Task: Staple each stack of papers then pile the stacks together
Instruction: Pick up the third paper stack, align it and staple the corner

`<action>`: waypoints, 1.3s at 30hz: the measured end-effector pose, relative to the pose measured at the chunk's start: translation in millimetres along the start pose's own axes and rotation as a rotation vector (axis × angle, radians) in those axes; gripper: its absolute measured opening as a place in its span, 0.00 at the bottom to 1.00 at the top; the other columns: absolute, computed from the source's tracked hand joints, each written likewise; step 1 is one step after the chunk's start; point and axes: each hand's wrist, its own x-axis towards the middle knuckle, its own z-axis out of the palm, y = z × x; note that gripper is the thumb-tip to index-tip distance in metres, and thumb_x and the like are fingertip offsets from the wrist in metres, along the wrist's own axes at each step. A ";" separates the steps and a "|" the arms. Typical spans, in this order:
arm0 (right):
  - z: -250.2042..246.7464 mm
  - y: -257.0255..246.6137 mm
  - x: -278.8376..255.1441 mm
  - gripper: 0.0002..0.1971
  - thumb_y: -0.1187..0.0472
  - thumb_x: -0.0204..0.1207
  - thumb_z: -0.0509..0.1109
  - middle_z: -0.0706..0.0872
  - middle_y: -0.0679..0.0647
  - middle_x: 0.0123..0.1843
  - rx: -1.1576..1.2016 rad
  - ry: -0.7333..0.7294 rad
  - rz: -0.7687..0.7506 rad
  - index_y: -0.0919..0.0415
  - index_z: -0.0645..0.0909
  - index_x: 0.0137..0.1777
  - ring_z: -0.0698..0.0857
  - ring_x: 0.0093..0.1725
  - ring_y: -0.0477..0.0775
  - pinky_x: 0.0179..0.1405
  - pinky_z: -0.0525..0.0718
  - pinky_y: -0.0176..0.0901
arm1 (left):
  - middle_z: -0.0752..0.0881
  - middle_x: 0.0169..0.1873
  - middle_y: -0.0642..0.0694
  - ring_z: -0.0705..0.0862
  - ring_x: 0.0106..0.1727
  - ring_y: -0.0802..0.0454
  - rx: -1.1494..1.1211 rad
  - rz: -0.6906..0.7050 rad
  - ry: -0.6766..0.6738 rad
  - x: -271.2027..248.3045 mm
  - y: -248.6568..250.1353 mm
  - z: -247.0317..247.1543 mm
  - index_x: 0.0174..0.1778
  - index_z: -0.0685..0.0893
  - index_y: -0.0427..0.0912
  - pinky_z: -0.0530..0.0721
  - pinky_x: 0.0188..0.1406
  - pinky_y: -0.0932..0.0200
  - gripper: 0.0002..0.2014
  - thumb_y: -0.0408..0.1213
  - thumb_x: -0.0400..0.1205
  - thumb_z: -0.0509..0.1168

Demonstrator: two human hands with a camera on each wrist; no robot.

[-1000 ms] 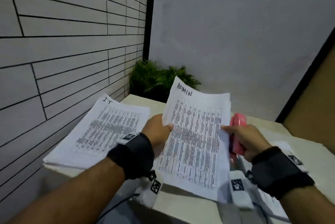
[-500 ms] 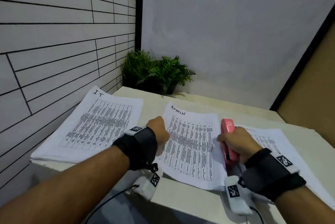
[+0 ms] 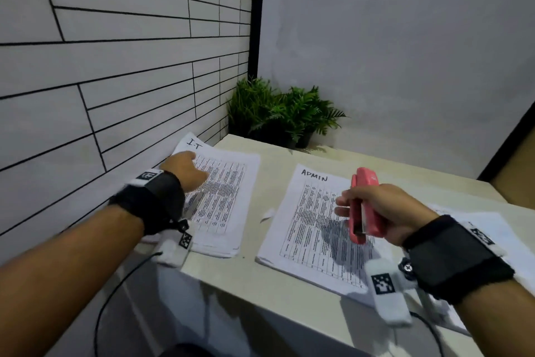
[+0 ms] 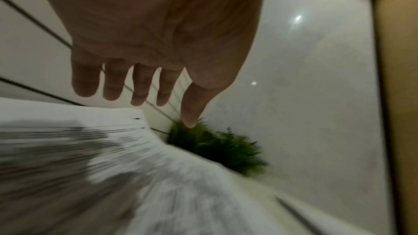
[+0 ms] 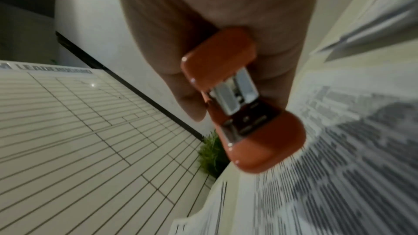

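Note:
A paper stack marked "I.T" (image 3: 224, 200) lies at the left of the table by the wall. My left hand (image 3: 185, 170) hovers over its far half with straight, spread fingers (image 4: 113, 85) and holds nothing. The stack marked "ADMIN" (image 3: 312, 229) lies flat in the middle. Above its right side my right hand (image 3: 373, 206) grips a pink stapler (image 3: 363, 206) with its mouth (image 5: 239, 99) pointing forward. A third stack (image 3: 492, 229) lies at the right, mostly hidden by my right wrist.
The cream table (image 3: 289, 293) stands in a corner, with a tiled wall (image 3: 115, 67) on the left. A green potted plant (image 3: 283, 113) sits at the far corner. A small scrap of white paper (image 3: 267, 214) lies between the two stacks.
The ADMIN stack, held up by both hands a second ago, now lies flat on the table. My left hand has let go and moved left over the I.T stack. The stapler lifted.

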 end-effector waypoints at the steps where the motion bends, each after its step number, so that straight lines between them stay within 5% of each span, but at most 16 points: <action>1: 8.8 1.8 1.3 0.15 0.69 0.74 0.73 0.91 0.65 0.51 -0.013 -0.027 0.024 0.70 0.77 0.59 0.92 0.50 0.63 0.47 0.89 0.56 | 0.80 0.69 0.36 0.80 0.67 0.38 0.062 -0.046 -0.015 3.1 -11.8 -2.1 0.71 0.76 0.37 0.77 0.64 0.53 0.26 0.43 0.78 0.70; 6: 54.2 2.6 11.0 0.13 0.68 0.77 0.71 0.88 0.66 0.48 0.027 -0.138 0.092 0.71 0.75 0.58 0.89 0.49 0.68 0.59 0.86 0.64 | 0.88 0.46 0.38 0.86 0.46 0.42 0.235 -0.119 -0.118 8.8 -36.0 -3.4 0.53 0.85 0.35 0.83 0.44 0.58 0.24 0.46 0.68 0.78; 11: 91.5 -2.2 15.0 0.17 0.69 0.77 0.70 0.83 0.68 0.50 0.063 -0.237 0.153 0.71 0.72 0.63 0.87 0.41 0.65 0.33 0.90 0.53 | 0.90 0.33 0.47 0.88 0.34 0.50 0.303 -0.099 -0.170 12.0 -43.9 -0.1 0.42 0.87 0.42 0.89 0.40 0.59 0.26 0.56 0.56 0.81; 14: 110.2 -0.2 15.9 0.14 0.70 0.77 0.70 0.82 0.68 0.46 0.052 -0.278 0.186 0.70 0.71 0.59 0.85 0.39 0.65 0.38 0.90 0.55 | 0.88 0.32 0.48 0.86 0.34 0.50 0.305 -0.088 -0.228 11.2 -43.3 0.3 0.43 0.87 0.42 0.82 0.37 0.63 0.28 0.57 0.54 0.82; 18: 128.0 8.8 17.5 0.12 0.71 0.76 0.69 0.81 0.67 0.44 0.092 -0.311 0.256 0.69 0.72 0.57 0.87 0.42 0.67 0.55 0.85 0.62 | 0.88 0.34 0.47 0.87 0.37 0.48 0.288 -0.102 -0.223 5.5 -40.5 -2.5 0.35 0.83 0.43 0.85 0.40 0.61 0.24 0.55 0.55 0.83; 25: 129.0 9.5 19.5 0.08 0.70 0.77 0.67 0.82 0.68 0.49 0.051 -0.282 0.243 0.69 0.74 0.54 0.88 0.44 0.65 0.52 0.84 0.60 | 0.89 0.48 0.38 0.88 0.50 0.40 0.037 -0.125 -0.165 7.3 -48.5 -2.0 0.53 0.84 0.32 0.87 0.53 0.51 0.24 0.46 0.69 0.78; 30: 125.7 10.4 14.8 0.11 0.71 0.76 0.69 0.82 0.68 0.47 0.089 -0.314 0.253 0.70 0.74 0.56 0.87 0.43 0.66 0.48 0.86 0.58 | 0.90 0.42 0.36 0.90 0.46 0.36 -0.250 -0.130 -0.136 14.7 -60.7 -7.5 0.48 0.86 0.35 0.88 0.52 0.38 0.12 0.34 0.71 0.77; 33: 123.7 7.1 13.8 0.13 0.65 0.75 0.73 0.82 0.62 0.41 -0.103 -0.171 0.070 0.69 0.75 0.55 0.85 0.35 0.59 0.35 0.87 0.47 | 0.93 0.40 0.38 0.91 0.44 0.37 -0.411 -0.082 -0.123 12.9 -64.5 -20.9 0.46 0.88 0.39 0.87 0.51 0.34 0.09 0.34 0.71 0.76; 37: 124.4 -9.6 17.0 0.13 0.57 0.76 0.74 0.76 0.56 0.37 -0.058 0.015 -0.265 0.64 0.75 0.48 0.79 0.34 0.55 0.33 0.85 0.47 | 0.89 0.37 0.48 0.88 0.37 0.53 -0.492 0.104 -0.074 -3.7 -51.9 -47.8 0.47 0.85 0.42 0.85 0.35 0.58 0.03 0.33 0.79 0.70; 39: 127.3 -24.2 13.7 0.11 0.58 0.77 0.74 0.76 0.55 0.38 0.045 0.070 -0.376 0.62 0.76 0.48 0.77 0.36 0.53 0.33 0.83 0.45 | 0.87 0.37 0.53 0.86 0.37 0.58 -0.532 0.228 -0.018 -12.9 -43.4 -58.0 0.46 0.83 0.46 0.86 0.35 0.63 0.04 0.32 0.79 0.69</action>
